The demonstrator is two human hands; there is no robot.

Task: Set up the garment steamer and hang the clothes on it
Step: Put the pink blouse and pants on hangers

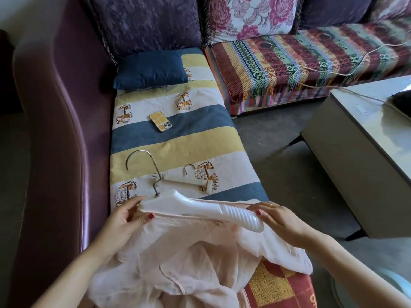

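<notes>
A wide white plastic hanger [200,211] with a metal hook [142,165] lies across a pale pink garment [178,258] on the sofa seat. My left hand [131,215] pinches the garment's edge against the hanger's left end. My right hand [275,218] rests on the garment beside the hanger's ribbed right end, its fingers touching the fabric edge. A smaller white clip hanger [198,182] lies flat on the striped cover just beyond. The steamer itself is not clearly visible; only a pale round shape [387,290] shows at the bottom right.
A phone [160,121] and a blue pillow [151,70] lie on the striped sofa cover [178,147]. A grey low table [364,152] stands to the right, with a white cable [329,70] running over the patterned sofa. A red-and-yellow cloth [278,285] lies under the garment.
</notes>
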